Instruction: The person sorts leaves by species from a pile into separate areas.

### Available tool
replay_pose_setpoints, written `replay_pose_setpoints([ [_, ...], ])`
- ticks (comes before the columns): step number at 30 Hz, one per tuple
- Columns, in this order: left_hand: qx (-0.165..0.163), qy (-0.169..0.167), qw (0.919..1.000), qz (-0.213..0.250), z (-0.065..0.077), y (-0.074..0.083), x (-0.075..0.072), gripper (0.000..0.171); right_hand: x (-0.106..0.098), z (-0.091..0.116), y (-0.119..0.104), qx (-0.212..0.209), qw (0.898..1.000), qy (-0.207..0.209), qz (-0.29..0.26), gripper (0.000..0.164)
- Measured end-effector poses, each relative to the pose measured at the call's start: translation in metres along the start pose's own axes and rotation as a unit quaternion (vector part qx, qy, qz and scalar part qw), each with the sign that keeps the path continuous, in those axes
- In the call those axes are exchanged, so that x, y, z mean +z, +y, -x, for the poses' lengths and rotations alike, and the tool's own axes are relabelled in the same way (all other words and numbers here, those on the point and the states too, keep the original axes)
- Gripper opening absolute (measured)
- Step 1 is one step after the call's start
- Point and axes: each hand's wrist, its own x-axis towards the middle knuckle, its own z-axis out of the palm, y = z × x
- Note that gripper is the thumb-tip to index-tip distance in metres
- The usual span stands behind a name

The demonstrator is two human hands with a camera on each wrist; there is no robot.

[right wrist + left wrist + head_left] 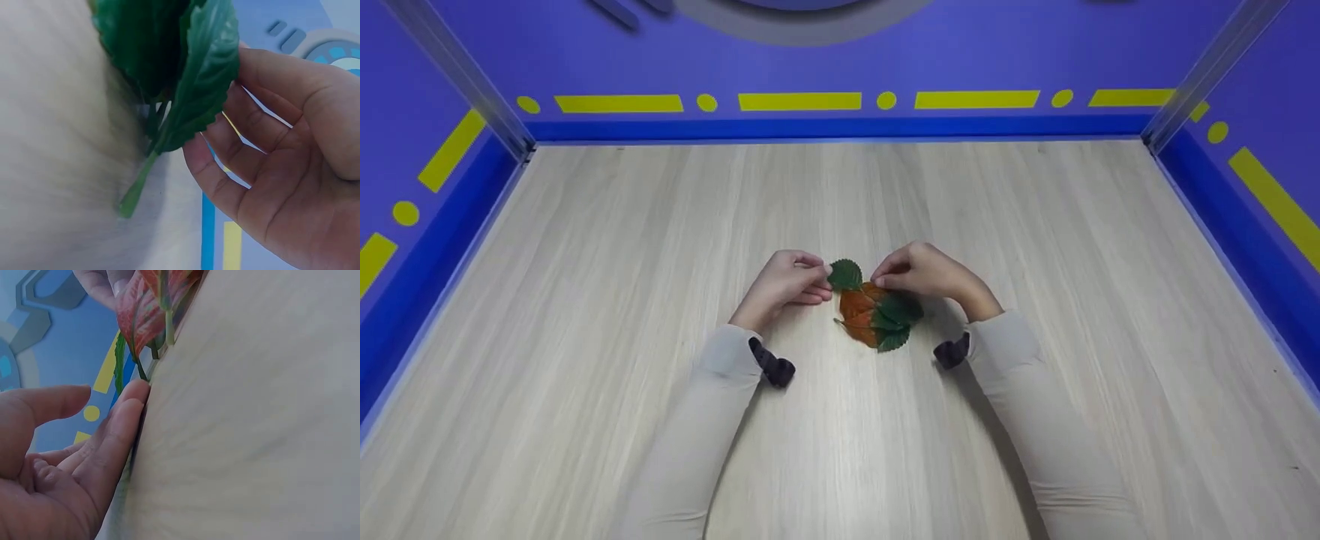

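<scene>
We record a leaf cluster [877,311] near the middle of the worktop [585,300], about midway between its left and right edges. Red-orange leaves [855,307] lie on the cluster's left side; green leaves [900,309] overlap them on the right. Long axis of the cluster: roughly left edge to right edge, only slightly longer that way. We note one stem [840,322] pointing toward the left edge; in the left wrist view, stems of the red-orange leaves aim toward the left hand [787,281].

A single green leaf [846,274] is at the cluster's far left, by the left fingertips; we cannot tell which end is its tip.

Left hand: thumb and fingers parted, fingers nearly straight; we cannot tell whether it touches the single green leaf. Right hand [931,273]: fingers bent, thumb and forefinger close together at the far rim of the red-orange leaves; fingertips are partly hidden in the right wrist view, so we cannot tell whether they pinch anything. A purple-blue wall [840,64] stands along the far edge
</scene>
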Motion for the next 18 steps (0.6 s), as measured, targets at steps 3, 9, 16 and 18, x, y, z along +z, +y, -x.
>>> replay_pose_setpoints([
  [3, 0.003, 0.014, 0.9999, -0.003, -0.0018, 0.0002, 0.0009, 0.034, 0.0009, -0.0002, 0.0003, -0.005, 1.0, -0.002, -0.001, 0.017],
  [9, 0.005, 0.034, 0.9994, -0.006, -0.0057, 0.0017, 0.0031, 0.033, 0.0027, 0.0006, -0.0005, -0.012, 1.0, -0.005, -0.003, 0.016],
  [16, 0.011, 0.046, 0.9989, -0.01, -0.006, 0.0027, 0.0033, 0.026, 0.0029, 0.0004, 0.0003, -0.012, 1.0, 0.0, -0.005, 0.017],
  [18, 0.014, 0.043, 0.999, -0.005, -0.0057, 0.0026, 0.0035, 0.022, 0.0026, 0.0008, 0.0001, -0.01, 1.0, 0.001, -0.01, 0.018],
])
